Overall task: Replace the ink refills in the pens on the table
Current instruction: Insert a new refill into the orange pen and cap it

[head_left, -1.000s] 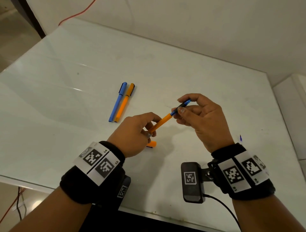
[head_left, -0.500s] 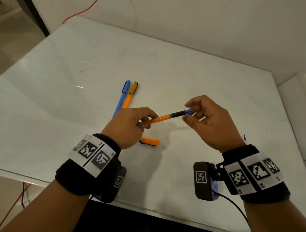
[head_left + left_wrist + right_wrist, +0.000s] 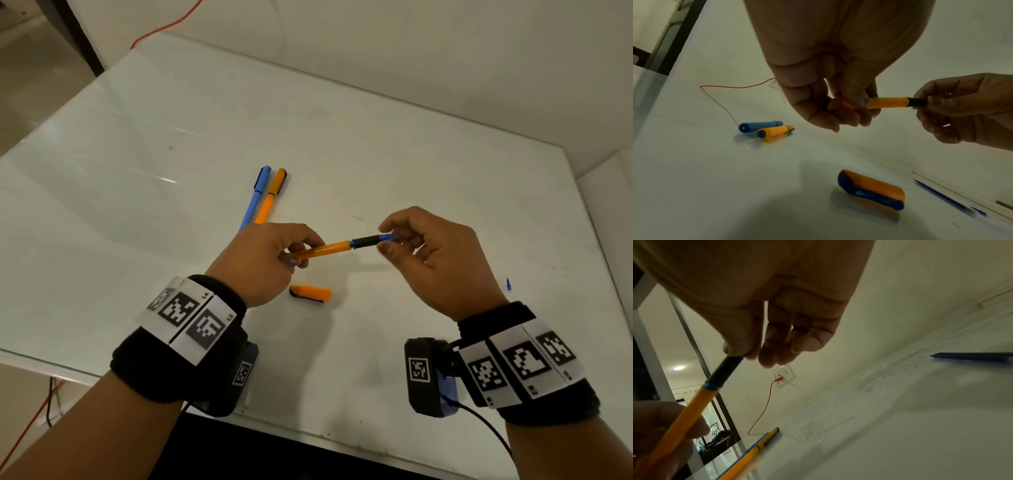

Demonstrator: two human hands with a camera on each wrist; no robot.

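Since a second ago I see the held orange pen [image 3: 325, 249] swing from a steep tilt to nearly level above the white table [image 3: 137, 212]. At far left, a blue pen [image 3: 255, 198] and a capped orange pen [image 3: 270, 198] lie side by side, touching, partly hidden behind my left hand [image 3: 260, 260], which grips the orange barrel. Below it, an orange cap [image 3: 310, 294] rests on the table. My right hand [image 3: 435, 260] pinches the pen's black-and-blue tip section [image 3: 371, 240]. Farther right, a loose blue refill [image 3: 945, 197] lies near the table edge.
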